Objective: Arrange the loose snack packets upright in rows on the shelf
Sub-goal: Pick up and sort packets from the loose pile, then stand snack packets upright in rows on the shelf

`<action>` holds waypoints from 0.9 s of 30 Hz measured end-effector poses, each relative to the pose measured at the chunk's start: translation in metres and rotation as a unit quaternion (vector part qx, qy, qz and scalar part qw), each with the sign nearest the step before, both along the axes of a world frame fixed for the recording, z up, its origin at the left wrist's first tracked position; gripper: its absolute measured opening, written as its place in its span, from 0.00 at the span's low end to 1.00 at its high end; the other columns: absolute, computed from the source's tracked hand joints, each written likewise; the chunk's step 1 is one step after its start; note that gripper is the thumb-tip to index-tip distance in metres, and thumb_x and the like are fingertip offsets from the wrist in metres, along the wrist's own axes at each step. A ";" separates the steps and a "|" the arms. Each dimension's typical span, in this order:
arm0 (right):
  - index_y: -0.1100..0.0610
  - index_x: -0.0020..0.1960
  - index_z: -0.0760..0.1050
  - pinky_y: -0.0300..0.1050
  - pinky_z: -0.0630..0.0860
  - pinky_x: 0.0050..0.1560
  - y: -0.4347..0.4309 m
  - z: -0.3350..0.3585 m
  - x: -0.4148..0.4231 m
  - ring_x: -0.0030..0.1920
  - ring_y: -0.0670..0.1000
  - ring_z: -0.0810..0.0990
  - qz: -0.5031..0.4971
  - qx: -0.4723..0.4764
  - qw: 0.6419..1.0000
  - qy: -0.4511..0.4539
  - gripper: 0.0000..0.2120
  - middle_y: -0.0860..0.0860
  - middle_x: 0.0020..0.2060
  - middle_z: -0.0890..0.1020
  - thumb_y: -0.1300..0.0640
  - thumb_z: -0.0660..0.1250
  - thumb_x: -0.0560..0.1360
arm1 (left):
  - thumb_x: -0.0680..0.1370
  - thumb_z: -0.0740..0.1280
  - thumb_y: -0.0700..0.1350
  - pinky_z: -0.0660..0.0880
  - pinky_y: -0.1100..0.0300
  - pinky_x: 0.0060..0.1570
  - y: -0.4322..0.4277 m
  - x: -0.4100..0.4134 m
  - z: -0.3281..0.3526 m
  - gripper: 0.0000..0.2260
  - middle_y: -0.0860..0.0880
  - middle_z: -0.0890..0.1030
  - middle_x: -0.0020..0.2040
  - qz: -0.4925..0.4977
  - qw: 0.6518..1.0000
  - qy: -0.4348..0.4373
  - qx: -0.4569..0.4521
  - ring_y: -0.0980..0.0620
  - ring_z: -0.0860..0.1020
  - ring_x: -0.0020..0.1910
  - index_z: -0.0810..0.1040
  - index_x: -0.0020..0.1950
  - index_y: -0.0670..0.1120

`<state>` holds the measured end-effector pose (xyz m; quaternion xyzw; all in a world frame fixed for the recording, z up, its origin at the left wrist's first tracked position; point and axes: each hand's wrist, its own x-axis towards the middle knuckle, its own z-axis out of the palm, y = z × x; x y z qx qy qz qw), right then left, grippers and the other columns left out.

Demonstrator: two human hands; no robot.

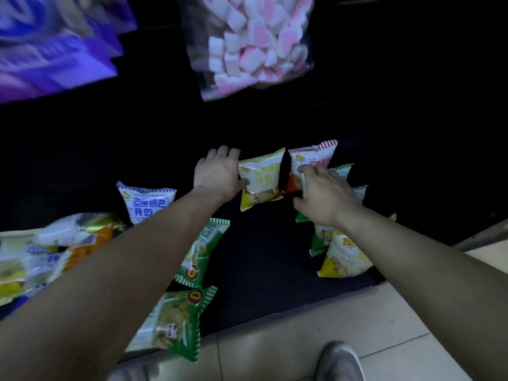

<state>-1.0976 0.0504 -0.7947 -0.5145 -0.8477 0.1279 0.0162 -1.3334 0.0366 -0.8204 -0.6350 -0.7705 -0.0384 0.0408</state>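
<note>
Snack packets: several small printed packets spread over the dark shelf (261, 257), some upright at the back, others lying flat nearer the front edge.
Yellow packet (261, 178): upright toward the back middle of the shelf, tilted slightly, just left of the red packet (312, 160).
Left hand (218, 174): fingers curled round the yellow packet's left edge, thumb pressed on its front, gripping it.
Right hand (327, 196): spread, palm down, fingertips touching the front of the red packet; whether it grips anything cannot be told.
Right row: green-trimmed packets (343, 171) partly hidden behind the right hand, with another yellow one (346, 259) nearest the front.
Blue packet (145, 202): upright on the left, apart from the yellow one.
Green packets (176, 323): two lying flat under and beside the left forearm.
Left pile (35, 257): blurred, mixed packets heaped together.
Above: a clear marshmallow bag (253, 42) with pink and white pieces, and purple boxes (52, 48).
Floor: pale tiles (288, 350) and a grey shoe (339, 362).
</note>
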 end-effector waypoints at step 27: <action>0.52 0.77 0.57 0.56 0.68 0.65 -0.219 -0.094 -0.170 0.69 0.58 0.65 0.211 -0.154 0.955 -0.140 0.40 0.54 0.73 0.64 0.34 0.65 0.73 | 0.77 0.65 0.58 0.75 0.52 0.52 -0.329 -0.161 0.001 0.25 0.50 0.69 0.69 -0.050 0.982 -0.057 -0.172 0.48 0.70 0.64 0.67 0.72 0.52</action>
